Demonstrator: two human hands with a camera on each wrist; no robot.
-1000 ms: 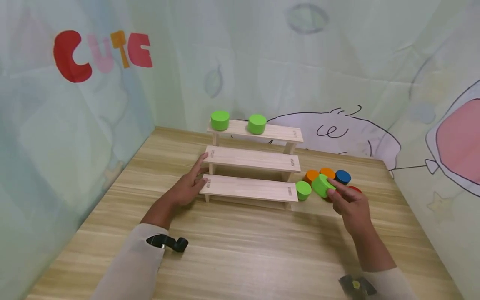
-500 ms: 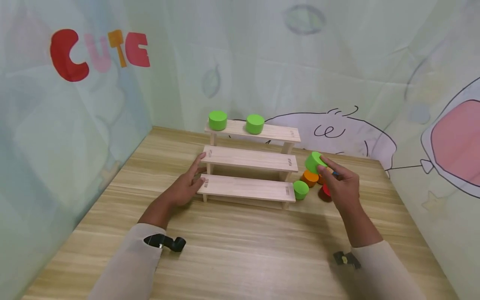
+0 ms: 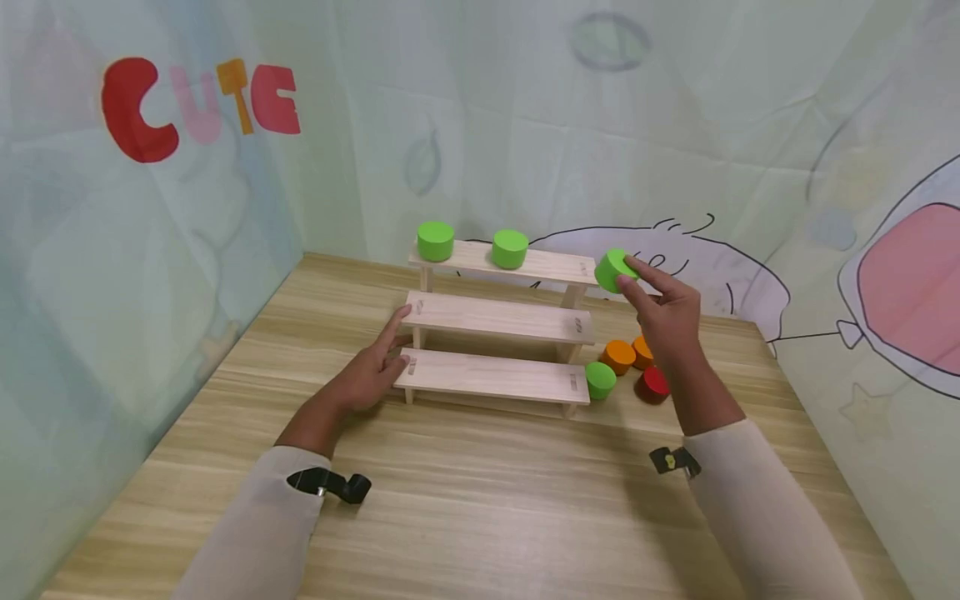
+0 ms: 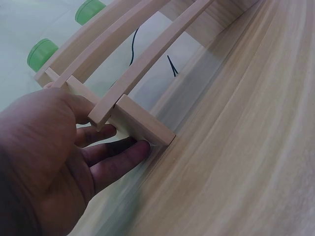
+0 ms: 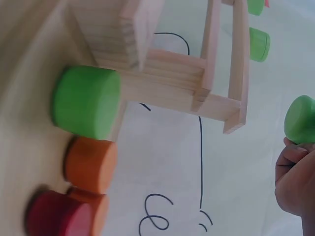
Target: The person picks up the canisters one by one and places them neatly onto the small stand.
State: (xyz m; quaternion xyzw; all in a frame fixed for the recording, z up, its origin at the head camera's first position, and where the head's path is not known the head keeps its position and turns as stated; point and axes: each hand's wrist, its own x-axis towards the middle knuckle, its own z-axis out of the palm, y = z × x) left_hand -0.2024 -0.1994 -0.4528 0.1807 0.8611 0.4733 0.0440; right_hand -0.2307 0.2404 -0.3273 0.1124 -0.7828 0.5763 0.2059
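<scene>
Head view: right hand point(image 3: 667, 312) fingers pinch a green cylinder point(image 3: 611, 269) beside the top shelf point(image 3: 551, 265); left hand point(image 3: 367, 375) fingers, straight, rest against the rack's lowest step point(image 3: 495, 375).

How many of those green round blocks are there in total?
4. Two green cylinders stand on the top shelf of the wooden step rack, one sits on the table by the rack's right end, and the right hand holds one. The hand may hide other blocks.
</scene>
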